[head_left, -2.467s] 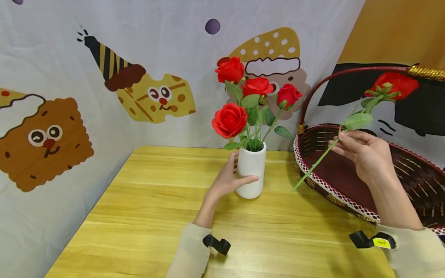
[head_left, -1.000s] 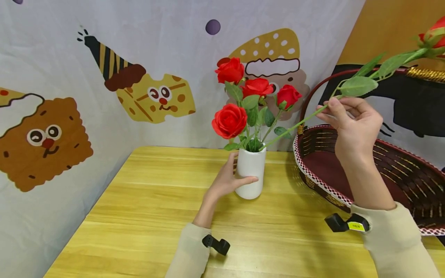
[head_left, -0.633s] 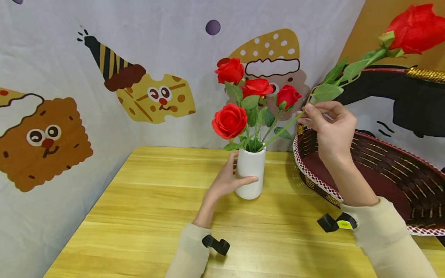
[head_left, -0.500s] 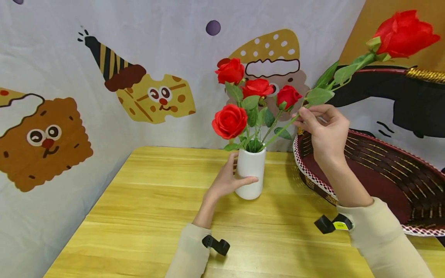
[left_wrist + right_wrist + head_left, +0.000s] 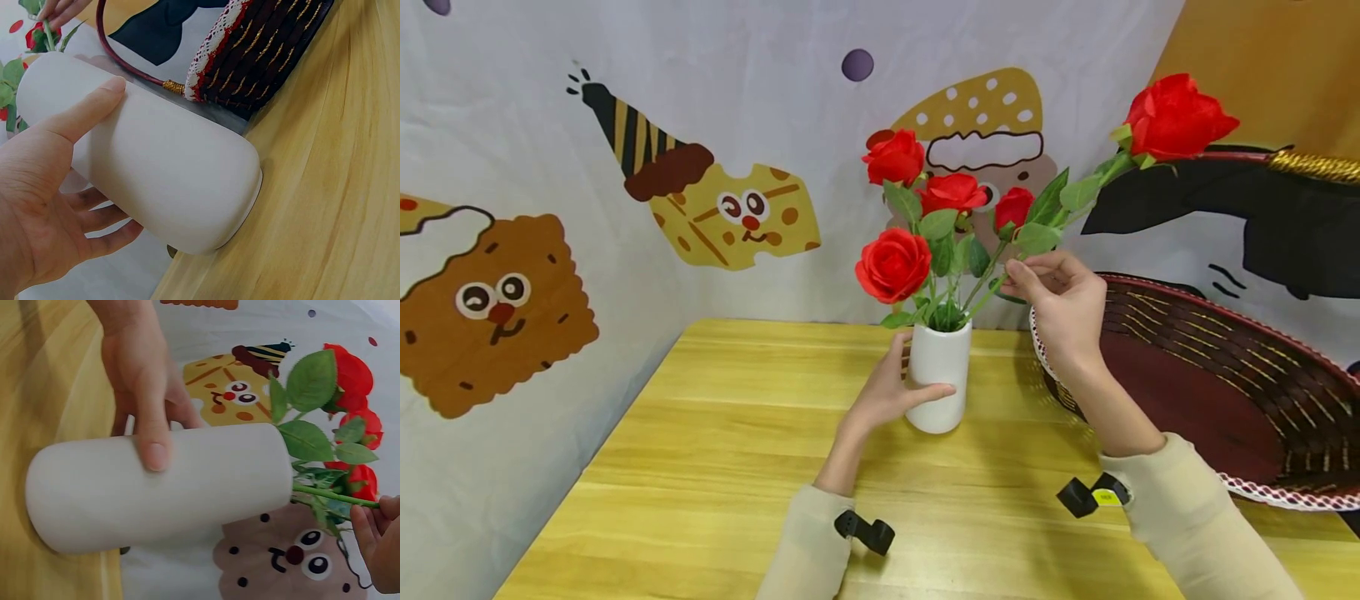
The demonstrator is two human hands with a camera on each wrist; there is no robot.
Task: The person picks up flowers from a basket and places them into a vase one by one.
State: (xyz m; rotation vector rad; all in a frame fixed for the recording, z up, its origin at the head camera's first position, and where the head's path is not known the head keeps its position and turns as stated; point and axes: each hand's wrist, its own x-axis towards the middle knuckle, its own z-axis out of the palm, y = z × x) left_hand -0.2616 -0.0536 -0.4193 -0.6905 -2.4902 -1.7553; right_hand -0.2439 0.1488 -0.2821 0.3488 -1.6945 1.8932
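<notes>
A white vase stands upright on the wooden table, with several red roses in its mouth. My left hand holds the vase from its left side, thumb across the front and fingers behind. In the left wrist view the thumb lies on the vase wall. Up and to the right of the mouth, my right hand pinches the green stem of another red rose. That rose leans to the right, its lower stem entering the vase mouth in the right wrist view.
A dark woven basket with white-and-red trim and a tall handle stands right of the vase. Behind the table hangs a cloth printed with cartoon foods.
My right hand has carried the rose left from over the basket, and its stem end has gone into the vase mouth and deeper. My left hand keeps its place on the vase.
</notes>
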